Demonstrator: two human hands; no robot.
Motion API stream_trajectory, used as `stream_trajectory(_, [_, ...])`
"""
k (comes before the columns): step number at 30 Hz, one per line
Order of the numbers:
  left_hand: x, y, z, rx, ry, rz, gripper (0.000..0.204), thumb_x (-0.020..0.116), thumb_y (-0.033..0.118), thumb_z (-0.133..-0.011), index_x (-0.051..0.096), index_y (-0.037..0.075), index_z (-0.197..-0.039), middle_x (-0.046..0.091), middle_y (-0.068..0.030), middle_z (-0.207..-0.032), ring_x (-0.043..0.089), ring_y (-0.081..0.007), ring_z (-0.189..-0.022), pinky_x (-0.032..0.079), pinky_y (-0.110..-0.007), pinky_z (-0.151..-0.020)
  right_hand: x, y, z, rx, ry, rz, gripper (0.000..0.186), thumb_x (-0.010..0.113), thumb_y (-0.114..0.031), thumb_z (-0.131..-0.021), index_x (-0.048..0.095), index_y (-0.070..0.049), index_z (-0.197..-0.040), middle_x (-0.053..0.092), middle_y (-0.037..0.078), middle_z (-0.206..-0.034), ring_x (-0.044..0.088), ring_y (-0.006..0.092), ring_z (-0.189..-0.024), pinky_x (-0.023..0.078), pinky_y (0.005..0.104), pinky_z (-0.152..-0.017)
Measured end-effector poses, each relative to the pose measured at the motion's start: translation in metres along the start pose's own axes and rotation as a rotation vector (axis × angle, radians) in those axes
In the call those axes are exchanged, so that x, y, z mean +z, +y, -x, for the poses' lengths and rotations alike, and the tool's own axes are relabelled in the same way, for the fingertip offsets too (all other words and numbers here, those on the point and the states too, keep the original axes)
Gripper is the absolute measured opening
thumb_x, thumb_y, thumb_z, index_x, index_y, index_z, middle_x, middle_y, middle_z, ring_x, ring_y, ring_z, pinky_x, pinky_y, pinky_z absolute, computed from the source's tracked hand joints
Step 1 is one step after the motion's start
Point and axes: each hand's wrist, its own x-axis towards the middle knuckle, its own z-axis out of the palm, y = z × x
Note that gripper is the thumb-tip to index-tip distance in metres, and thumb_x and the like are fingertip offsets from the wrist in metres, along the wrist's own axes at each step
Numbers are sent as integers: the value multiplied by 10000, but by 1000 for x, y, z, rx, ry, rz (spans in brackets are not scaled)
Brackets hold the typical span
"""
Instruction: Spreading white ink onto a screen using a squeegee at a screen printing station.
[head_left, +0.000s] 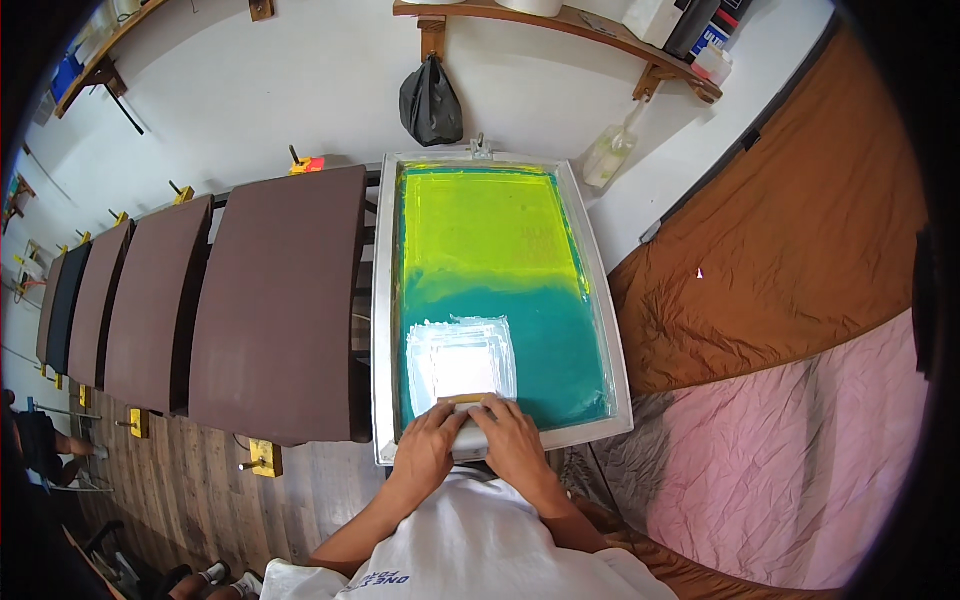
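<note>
A screen printing frame with a pale rim lies in front of me, its teal mesh showing across the middle. Both my left hand and my right hand grip a squeegee at the near end of the frame, fingers bent over its handle. The hands are close together, and the squeegee's lower part is hidden beneath them. Just beyond it, a patch of white ink covers the left of the mesh. Yellow-green colour spreads over the far half.
Several brown padded boards stand in a row to the left, with yellow clamps at their ends. A shelf and a black bag hang on the wall. Brown cloth covers the right side. People's legs and feet show at lower left.
</note>
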Motion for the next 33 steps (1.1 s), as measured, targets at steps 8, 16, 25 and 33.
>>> stream_trajectory(8, [-14, 10, 2, -50, -72, 143, 604, 571, -145, -650, 604, 11, -1232, 581, -215, -1294, 583, -401, -1151, 481, -437, -991, -9, -7, 2, 26, -32, -57, 472, 572, 106, -697, 613, -7, -1154, 572, 182, -1227, 523, 376, -1174, 451, 443, -982])
stream_trajectory(16, [-22, 17, 2, -92, -120, 176, 516, 560, -131, -686, 624, -13, -1184, 626, -235, -1197, 615, -404, -1082, 503, -435, -943, -15, -4, 0, -7, -110, -51, 447, 595, 78, -701, 618, -23, -1136, 606, 160, -1148, 557, 361, -1122, 488, 450, -917])
stream_trajectory(25, [-29, -26, -87, -38, 11, 76, 485, 545, -124, -677, 642, 14, -1132, 663, -220, -1090, 639, -412, -984, 518, -449, -874, -17, 27, -98, -43, 21, 36, 422, 588, 58, -710, 660, -67, -1107, 646, 147, -1019, 604, 365, -992, 505, 455, -870])
stream_trajectory(33, [-8, -21, -55, 18, 79, 81, 478, 566, -126, -687, 643, 42, -1128, 648, -193, -1119, 641, -405, -955, 533, -449, -834, -5, 24, -62, -40, 36, -8, 466, 597, 66, -706, 622, -72, -1150, 614, 143, -1133, 563, 352, -1086, 501, 444, -888])
